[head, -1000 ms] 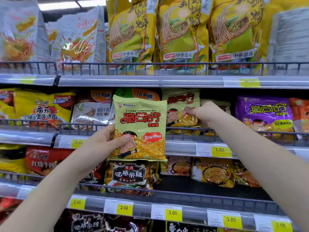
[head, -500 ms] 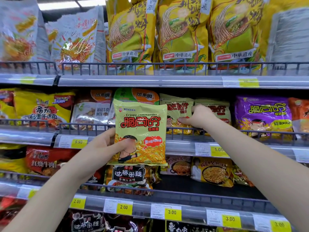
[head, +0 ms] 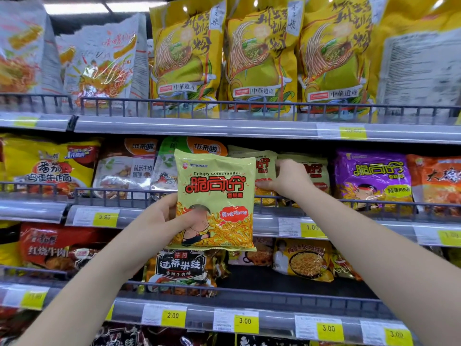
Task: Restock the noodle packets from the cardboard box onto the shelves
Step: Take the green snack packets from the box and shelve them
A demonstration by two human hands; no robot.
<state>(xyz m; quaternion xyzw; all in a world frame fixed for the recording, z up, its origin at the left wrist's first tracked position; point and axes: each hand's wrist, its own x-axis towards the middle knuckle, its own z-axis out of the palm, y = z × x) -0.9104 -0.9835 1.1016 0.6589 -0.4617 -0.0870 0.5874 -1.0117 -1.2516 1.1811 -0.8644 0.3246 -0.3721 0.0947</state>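
The left hand (head: 162,218) gripped a green Crispy commander packet (head: 215,186) by its lower left edge, thumb across the front and fingers behind. It held the packet upright in front of the middle shelf (head: 354,224), ahead of the wire rail (head: 374,204). The right hand (head: 289,181) reached over that rail. Its thumb and curled fingers pinched a matching packet (head: 264,166) standing on the shelf, just beside a second matching packet (head: 318,171) and left of a purple packet (head: 371,181).
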